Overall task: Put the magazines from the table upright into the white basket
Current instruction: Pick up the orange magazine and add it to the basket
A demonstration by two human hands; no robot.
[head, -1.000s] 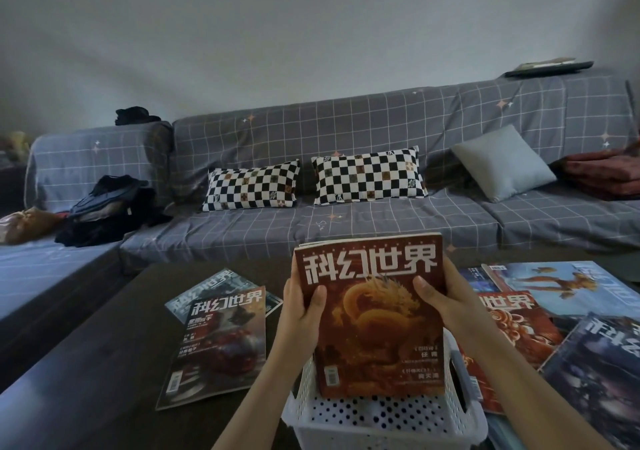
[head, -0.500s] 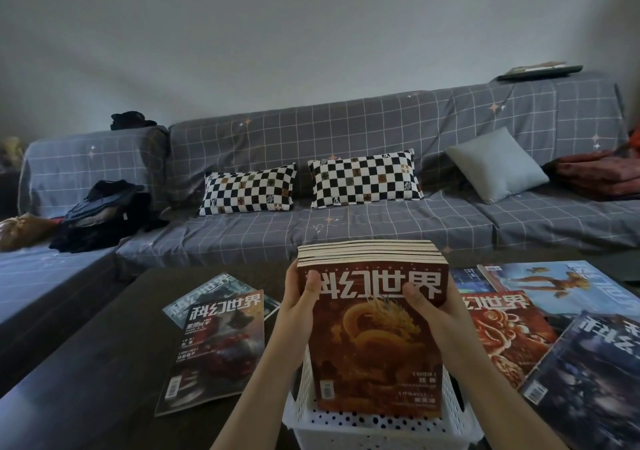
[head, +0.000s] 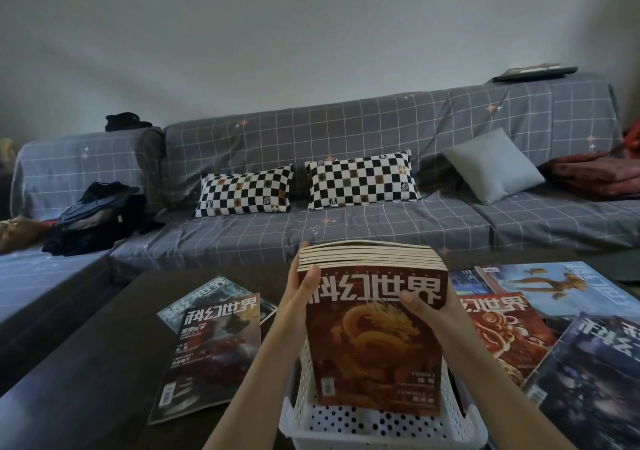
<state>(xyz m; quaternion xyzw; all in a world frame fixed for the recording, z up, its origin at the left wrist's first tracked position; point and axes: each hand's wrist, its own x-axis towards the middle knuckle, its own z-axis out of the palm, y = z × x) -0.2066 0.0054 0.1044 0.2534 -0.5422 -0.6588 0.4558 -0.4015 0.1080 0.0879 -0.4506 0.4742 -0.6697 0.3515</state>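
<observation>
A stack of several magazines point(head: 374, 339), its front cover red with a golden dragon, stands upright in the white perforated basket point(head: 381, 430) at the near edge of the dark table point(head: 86, 363). My left hand point(head: 301, 297) grips the stack's left edge, thumb on the cover. My right hand point(head: 426, 307) grips the right edge, thumb on the cover too. Two magazines point(head: 211, 342) lie flat on the table to the left. Several more magazines point(head: 540, 325) lie overlapping on the right.
A grey checked sofa point(head: 346, 145) runs behind the table, with two checkered pillows point(head: 304, 186), a grey cushion point(head: 491, 165), dark clothes point(head: 97, 217) on the left and a red blanket point(head: 595, 176) at the right.
The stack has sunk lower into the basket and tilted towards me, so the top page edges now show. Both hands stay on its sides.
</observation>
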